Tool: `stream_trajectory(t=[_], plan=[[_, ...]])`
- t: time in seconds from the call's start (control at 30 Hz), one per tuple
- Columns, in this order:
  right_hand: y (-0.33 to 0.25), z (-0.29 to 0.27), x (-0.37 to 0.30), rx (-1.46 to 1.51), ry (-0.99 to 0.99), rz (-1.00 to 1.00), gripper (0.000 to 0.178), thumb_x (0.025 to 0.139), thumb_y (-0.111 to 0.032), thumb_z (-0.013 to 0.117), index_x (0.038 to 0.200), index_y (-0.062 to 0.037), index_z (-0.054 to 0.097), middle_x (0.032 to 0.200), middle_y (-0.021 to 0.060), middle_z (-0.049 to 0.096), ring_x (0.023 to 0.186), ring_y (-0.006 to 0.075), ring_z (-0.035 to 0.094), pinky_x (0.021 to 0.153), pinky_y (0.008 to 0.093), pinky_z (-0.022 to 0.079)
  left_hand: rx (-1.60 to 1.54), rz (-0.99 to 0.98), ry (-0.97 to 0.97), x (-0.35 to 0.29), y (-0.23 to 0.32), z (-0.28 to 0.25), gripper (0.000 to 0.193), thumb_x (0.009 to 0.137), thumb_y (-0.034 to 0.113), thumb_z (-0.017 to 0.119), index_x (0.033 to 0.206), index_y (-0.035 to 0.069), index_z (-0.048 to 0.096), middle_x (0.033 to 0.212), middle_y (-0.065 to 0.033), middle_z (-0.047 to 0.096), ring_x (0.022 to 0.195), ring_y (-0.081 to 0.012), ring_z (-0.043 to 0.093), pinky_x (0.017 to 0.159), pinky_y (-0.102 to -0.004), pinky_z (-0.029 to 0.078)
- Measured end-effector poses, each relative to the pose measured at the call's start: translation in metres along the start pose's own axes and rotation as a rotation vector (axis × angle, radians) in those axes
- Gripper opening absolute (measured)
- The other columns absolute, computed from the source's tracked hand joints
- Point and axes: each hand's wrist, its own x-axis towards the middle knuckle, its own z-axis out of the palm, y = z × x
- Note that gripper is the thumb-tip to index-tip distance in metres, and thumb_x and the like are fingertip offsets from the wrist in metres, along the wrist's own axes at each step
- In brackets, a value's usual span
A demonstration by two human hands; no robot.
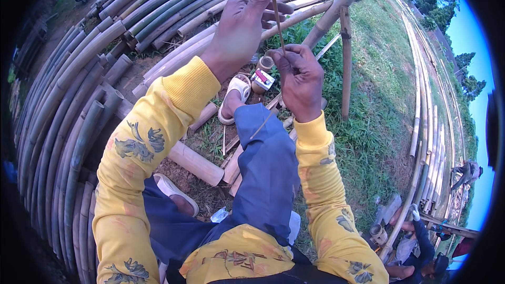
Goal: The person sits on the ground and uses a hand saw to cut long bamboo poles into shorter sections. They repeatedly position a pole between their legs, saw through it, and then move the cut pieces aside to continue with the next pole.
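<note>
A thin brown bamboo strip (pixel 277 18) stands nearly upright in front of me. Low on it, my right hand (pixel 302 81) is closed, thumb and forefinger pinching the strip. My left hand (pixel 239 29) is raised higher, its thumb up and its fingers stretched loosely to the right. The strip passes between that thumb and those fingers, close to the thumb, and leaves the picture at the top. Whether the left thumb presses on it is hard to see. Beneath my hands, a short bamboo cup (pixel 265 63) and a small white-and-red box (pixel 262 80) sit by my sandalled foot.
Bamboo poles (pixel 79 110) are stacked at left and far left. A slanting pole (pixel 336 8) rests by an upright post (pixel 345 63) on the grass. A cut bamboo piece (pixel 195 163) lies between my feet. Other people (pixel 421 244) are at lower right, near long poles (pixel 428 152).
</note>
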Motion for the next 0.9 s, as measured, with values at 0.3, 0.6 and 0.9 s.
stream_trajectory(t=[0.3,0.6,0.9], plan=[[0.130,-0.219,-0.109,-0.288,0.803,0.535,0.028,0.103,-0.025,0.066,0.112,-0.0025,0.079,0.071,-0.0058,0.052,0.063,0.0047,0.041,0.056,0.0260,0.031,0.967,-0.630,0.099,-0.118,-0.166,-0.300,0.041,0.097,0.017,0.066,0.136,0.003,0.063,0.111,-0.0168,0.074,0.094,-0.0216,0.072,0.086,-0.0373,0.057],[0.209,-0.192,-0.322,-0.233,0.172,1.266,0.033,0.099,-0.029,0.071,0.109,0.0020,0.078,0.068,-0.0029,0.057,0.059,0.0063,0.044,0.059,0.0232,0.035,1.516,-0.615,-0.135,-0.130,-0.247,-0.314,0.084,0.084,0.063,0.073,0.142,0.006,0.055,0.141,-0.0190,0.056,0.136,-0.0359,0.049,0.115,-0.0454,0.039],[0.152,-0.138,-0.324,-0.660,-0.075,1.171,0.058,0.098,-0.036,0.072,0.129,0.0128,0.064,0.116,0.0152,0.057,0.092,0.0199,0.059,0.079,0.0324,0.050,1.624,-0.553,-0.205,-0.084,-0.307,-0.266,0.100,0.073,0.063,0.080,0.145,0.001,0.048,0.137,-0.0173,0.056,0.133,-0.0345,0.049,0.114,-0.0459,0.037]])
